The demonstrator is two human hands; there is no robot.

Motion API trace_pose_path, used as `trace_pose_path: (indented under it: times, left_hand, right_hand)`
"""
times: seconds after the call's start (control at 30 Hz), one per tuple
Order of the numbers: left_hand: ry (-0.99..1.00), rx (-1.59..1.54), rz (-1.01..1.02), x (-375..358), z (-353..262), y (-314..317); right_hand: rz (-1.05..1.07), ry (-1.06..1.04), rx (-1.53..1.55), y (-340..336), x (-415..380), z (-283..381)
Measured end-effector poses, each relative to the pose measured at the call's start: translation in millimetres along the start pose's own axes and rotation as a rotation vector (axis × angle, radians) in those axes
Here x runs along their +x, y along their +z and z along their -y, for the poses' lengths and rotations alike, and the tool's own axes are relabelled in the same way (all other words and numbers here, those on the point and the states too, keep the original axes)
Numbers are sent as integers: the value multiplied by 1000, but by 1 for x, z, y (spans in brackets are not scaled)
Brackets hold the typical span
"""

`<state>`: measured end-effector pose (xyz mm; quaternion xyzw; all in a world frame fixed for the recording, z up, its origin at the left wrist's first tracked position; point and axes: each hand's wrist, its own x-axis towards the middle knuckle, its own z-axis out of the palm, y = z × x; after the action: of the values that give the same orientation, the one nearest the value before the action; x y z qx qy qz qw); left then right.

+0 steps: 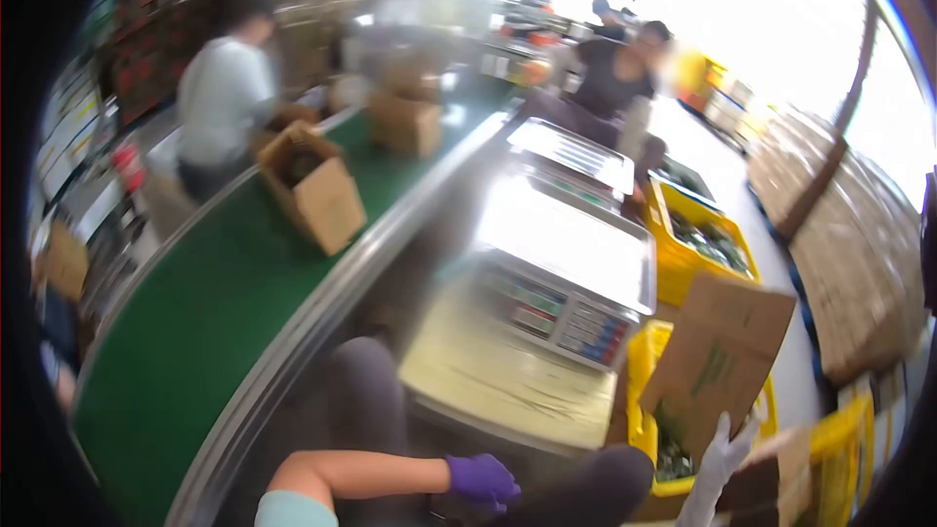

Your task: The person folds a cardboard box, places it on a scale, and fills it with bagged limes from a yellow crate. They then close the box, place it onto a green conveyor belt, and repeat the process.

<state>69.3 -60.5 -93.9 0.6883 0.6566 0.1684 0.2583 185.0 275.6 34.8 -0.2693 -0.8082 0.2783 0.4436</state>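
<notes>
My left hand (483,481), in a purple glove, is curled closed over my lap, with nothing showing in it. My right hand (725,451), in a white glove, has its fingers stretched up and apart. Those fingertips overlap the lower right edge of a brown cardboard box flap (727,356) with green print. Under the flap stands a yellow crate (639,420) holding dark green wrapped items (673,457). In front of me is a digital scale (556,312) with a bright metal pan, set on a pale yellow surface (503,376).
A green conveyor belt (205,332) runs along the left, carrying an open carton (327,205) and another box (405,125). A second scale (571,151) and a second yellow crate (683,273) stand farther off. One person (224,98) works across the belt, another (610,78) sits ahead. Wrapped pallet stacks (844,244) line the right.
</notes>
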Motion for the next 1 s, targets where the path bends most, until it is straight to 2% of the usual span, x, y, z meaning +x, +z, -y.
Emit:
trace_pose_path:
  times: [0.03,0.07,0.1,0.2,0.23,0.27,0.3,0.33,0.4,0.43,0.47,0.53,0.57,0.6,0.67,0.7,0.73,0.77,0.8,0.87,0.93,1.0]
  left_hand:
    - [14,-61,-26,0,-2,-18]
    - [133,-177,-195,-5,-9,-47]
    - [103,-192,-100,-8,-21,-89]
    - [-22,-327,-613,-27,-44,-166]
    - [-22,-476,-771,-30,-33,-171]
    - [68,-707,-952,-27,-30,-178]
    - [115,-904,-975,-29,-26,-189]
    - [214,-1065,-911,-29,-23,-200]
    - [171,-1080,-879,-32,-30,-213]
    - [13,-1156,-776,-46,-19,-207]
    - [-19,-1164,-788,-50,-23,-205]
    - [-138,-1002,-900,-52,-35,-210]
    - [-215,-1027,-927,-56,-34,-213]
    - [-237,-1036,-911,-64,-36,-212]
    - [-315,-849,-1031,-74,-43,-215]
    - [-314,-857,-997,-74,-53,-219]
    - [-330,-721,-1083,-75,-67,-224]
    - [-347,-583,-1162,-76,-77,-228]
    - [-358,-597,-1123,-77,-81,-234]
    - [-196,433,-751,-78,-81,-243]
    - [-102,492,-590,-53,-83,-233]
    - [-145,358,-474,-38,-82,-222]
  right_hand:
    - [-109,-43,152,-12,5,12]
    - [-169,-52,163,-25,9,25]
    - [-235,-27,273,-30,12,37]
    - [-150,49,554,-26,15,71]
    - [-78,50,697,-16,13,84]
    - [-74,59,708,-6,10,91]
    - [51,128,896,5,6,97]
    - [185,202,1083,18,1,103]
    - [315,262,1175,43,-12,110]
    - [362,276,1163,55,-19,110]
    - [383,303,1172,57,-20,113]
    - [464,346,1133,55,-15,120]
    - [504,243,1059,53,-9,113]
    - [592,267,1065,48,-5,109]
    - [593,217,967,49,-5,115]
    - [553,131,755,49,-3,108]
    - [515,57,542,49,0,100]
    - [442,61,588,51,3,101]
    - [395,55,667,51,6,103]
    - [402,-57,678,55,9,109]
    - [486,35,657,69,-5,118]
    - [386,267,952,99,-14,124]
